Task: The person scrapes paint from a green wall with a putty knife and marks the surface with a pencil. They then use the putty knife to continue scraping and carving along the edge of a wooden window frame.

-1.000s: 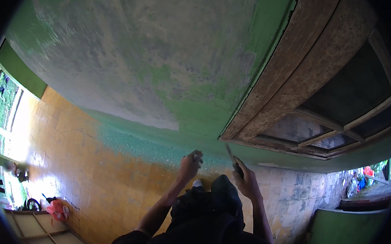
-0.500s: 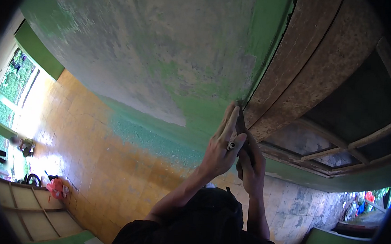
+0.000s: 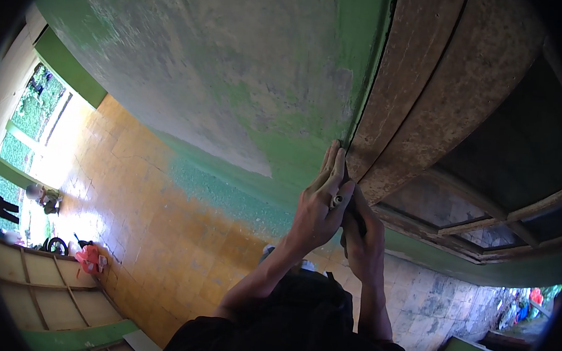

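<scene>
My left hand (image 3: 321, 207), with a ring on one finger, lies with fingers stretched out against the edge of the green and grey wall (image 3: 236, 63). Close beside it, my right hand (image 3: 364, 235) is closed around a dark tool (image 3: 351, 209), whose shape is mostly hidden between the hands. The fingertips and the tool meet the seam where the wall joins the brown wooden frame (image 3: 421, 87). The wall surface is patchy, with green paint and bare grey areas.
A wooden window with panes (image 3: 484, 220) is at the right. Tiled floor (image 3: 155, 232) lies below. At the left are a red bag (image 3: 90, 260), a person (image 3: 48, 198) near the bright opening, and a panelled wooden piece (image 3: 43, 283).
The view has shifted slightly, so the wall edge and wooden frame appear farther left. Both hands remain together at the seam, around the dark tool.
</scene>
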The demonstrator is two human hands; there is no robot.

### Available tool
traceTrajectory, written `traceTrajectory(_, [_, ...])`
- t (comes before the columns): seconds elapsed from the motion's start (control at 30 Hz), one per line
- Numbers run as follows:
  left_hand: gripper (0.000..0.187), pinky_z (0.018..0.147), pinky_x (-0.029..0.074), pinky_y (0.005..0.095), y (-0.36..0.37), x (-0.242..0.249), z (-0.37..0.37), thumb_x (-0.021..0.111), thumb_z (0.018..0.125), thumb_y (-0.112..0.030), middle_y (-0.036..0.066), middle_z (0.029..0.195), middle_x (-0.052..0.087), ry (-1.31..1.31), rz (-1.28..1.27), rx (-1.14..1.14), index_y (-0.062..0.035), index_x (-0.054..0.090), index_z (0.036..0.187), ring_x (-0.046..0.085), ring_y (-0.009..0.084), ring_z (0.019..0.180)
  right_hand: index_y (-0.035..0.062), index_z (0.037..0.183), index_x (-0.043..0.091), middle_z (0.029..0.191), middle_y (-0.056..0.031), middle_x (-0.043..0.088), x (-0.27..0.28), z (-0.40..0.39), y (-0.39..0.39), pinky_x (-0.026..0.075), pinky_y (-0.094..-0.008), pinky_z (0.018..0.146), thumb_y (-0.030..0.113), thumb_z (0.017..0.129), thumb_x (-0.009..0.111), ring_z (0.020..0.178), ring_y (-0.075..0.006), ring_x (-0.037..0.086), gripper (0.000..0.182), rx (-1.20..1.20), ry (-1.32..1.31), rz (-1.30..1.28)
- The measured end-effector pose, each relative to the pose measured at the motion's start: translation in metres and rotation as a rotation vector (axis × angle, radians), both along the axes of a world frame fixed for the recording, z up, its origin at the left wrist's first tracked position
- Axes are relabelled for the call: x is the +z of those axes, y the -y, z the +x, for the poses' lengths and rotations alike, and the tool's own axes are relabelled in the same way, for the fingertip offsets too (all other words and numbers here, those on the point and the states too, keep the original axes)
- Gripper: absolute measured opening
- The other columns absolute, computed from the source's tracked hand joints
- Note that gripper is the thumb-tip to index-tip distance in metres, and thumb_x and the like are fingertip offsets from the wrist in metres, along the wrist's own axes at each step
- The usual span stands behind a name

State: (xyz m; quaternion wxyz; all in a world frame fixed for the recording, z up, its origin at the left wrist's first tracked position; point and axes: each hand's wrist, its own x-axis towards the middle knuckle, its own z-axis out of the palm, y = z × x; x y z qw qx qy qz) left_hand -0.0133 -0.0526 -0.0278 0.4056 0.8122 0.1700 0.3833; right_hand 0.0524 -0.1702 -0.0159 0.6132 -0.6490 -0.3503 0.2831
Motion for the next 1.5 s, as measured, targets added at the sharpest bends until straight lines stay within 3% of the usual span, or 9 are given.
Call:
traceTrajectory(0.07, [0.055,0.115,0.035,0.0468,0.001,0.0,-0.001,0.053,0.103,-0.015,0.034,0.155,0.032,-0.018,-0.003,-0.002,0.0118,0.035,0.148,0.027,0.0452,0.147,-0.0025,0.149,0.044,0.123,-0.0169,0.066,-0.004,-0.002,0.002,0.049,-0.0266,0.087,-0.003,0.098,0.048,0.101,-0.0148,0.062,0.051,-0.002,-0.012,-0.006])
traceTrajectory(0.17, [0.055,0.117,0.033,0.0471,0.0,-0.001,-0.003,0.052,0.102,-0.015,0.033,0.155,0.031,-0.028,0.025,-0.005,0.012,0.035,0.148,0.027,0.0453,0.147,-0.0018,0.149,0.044,0.116,-0.013,0.067,0.003,-0.002,0.006,0.049,-0.0246,0.078,-0.002,0.098,0.047,0.09,-0.0112,0.061,0.051,0.011,-0.138,-0.097])
traceTrajectory(0.4, [0.057,0.117,0.033,0.0486,-0.011,-0.005,-0.009,0.053,0.101,-0.013,0.033,0.157,0.029,-0.057,0.096,-0.034,0.0109,0.033,0.149,0.026,0.0469,0.147,0.0005,0.149,0.046,0.097,-0.0028,0.065,-0.017,-0.01,-0.006,0.038,-0.0209,0.057,-0.002,0.099,0.047,0.067,-0.0022,0.046,0.05,-0.037,-0.086,0.039])
traceTrajectory(0.73, [0.058,0.118,0.031,0.0479,-0.011,-0.01,-0.006,0.056,0.101,-0.014,0.03,0.159,0.027,-0.048,0.13,-0.071,0.0067,0.035,0.151,0.024,0.0439,0.149,0.0006,0.149,0.046,0.084,-0.0004,0.059,-0.021,-0.012,-0.01,0.039,-0.0207,0.054,0.004,0.101,0.046,0.062,-0.0025,0.047,0.048,-0.044,-0.214,0.064])
traceTrajectory(0.83, [0.06,0.116,0.035,0.0497,-0.014,0.001,-0.001,0.057,0.098,-0.009,0.031,0.159,0.026,0.014,0.202,0.07,0.0096,0.033,0.15,0.025,0.047,0.148,0.0009,0.15,0.044,0.081,0.0,0.059,-0.028,-0.008,-0.026,0.038,-0.021,0.052,0.004,0.101,0.045,0.06,-0.0027,0.047,0.049,0.011,-0.183,0.096])
traceTrajectory(1.1, [0.059,0.117,0.034,0.0489,-0.013,-0.004,-0.006,0.06,0.097,-0.011,0.029,0.159,0.028,-0.047,0.2,-0.006,0.0113,0.036,0.147,0.027,0.0434,0.148,-0.0003,0.149,0.044,0.076,0.0015,0.056,-0.02,-0.022,-0.017,0.032,-0.0197,0.044,0.003,0.101,0.043,0.049,-0.0011,0.041,0.048,-0.05,-0.245,0.124])
traceTrajectory(1.5, [0.063,0.118,0.033,0.0503,-0.012,0.001,-0.011,0.061,0.096,-0.011,0.031,0.157,0.029,-0.104,0.262,0.006,0.0119,0.034,0.148,0.027,0.045,0.148,0.0005,0.148,0.045,0.073,0.0017,0.055,-0.023,-0.02,-0.009,0.034,-0.0198,0.045,0.005,0.102,0.043,0.051,-0.0013,0.044,0.046,-0.005,-0.294,0.111])
